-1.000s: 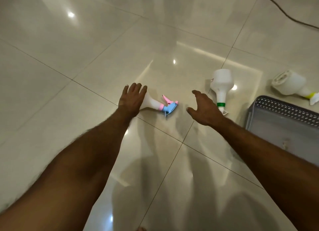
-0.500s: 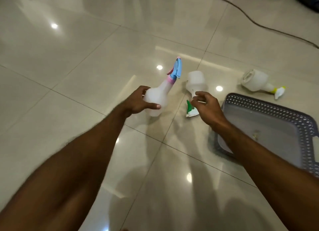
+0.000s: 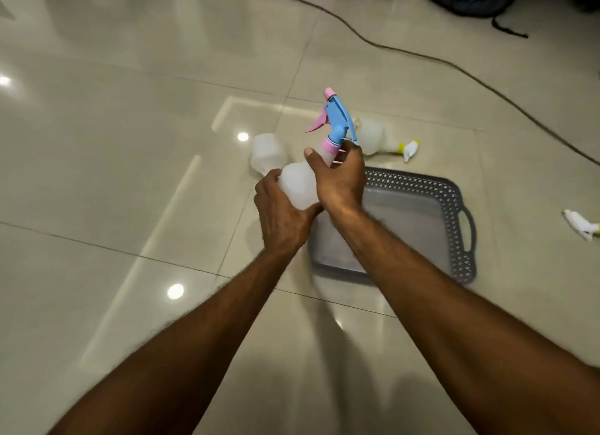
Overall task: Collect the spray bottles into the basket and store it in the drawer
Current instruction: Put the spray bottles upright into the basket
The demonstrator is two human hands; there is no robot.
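With our left hand (image 3: pixel 285 217) wrapped round the body of the blue-and-pink spray bottle (image 3: pixel 300 188) and our right hand (image 3: pixel 341 181) gripping its neck, we should lower it sideways into the grey basket (image 3: pixel 454 207) on the floor just beside, leaving room for the others.

Four white plastic spray bottles: one with a blue-and-pink trigger head (image 3: pixel 336 124), one headless-looking behind it (image 3: pixel 268 152), one yellow-collared (image 3: pixel 378 137), one partly visible at the right edge (image 3: pixel 581 228). One grey perforated plastic basket (image 3: pixel 454 201). One dark cable (image 3: pixel 406 49). Two hands.
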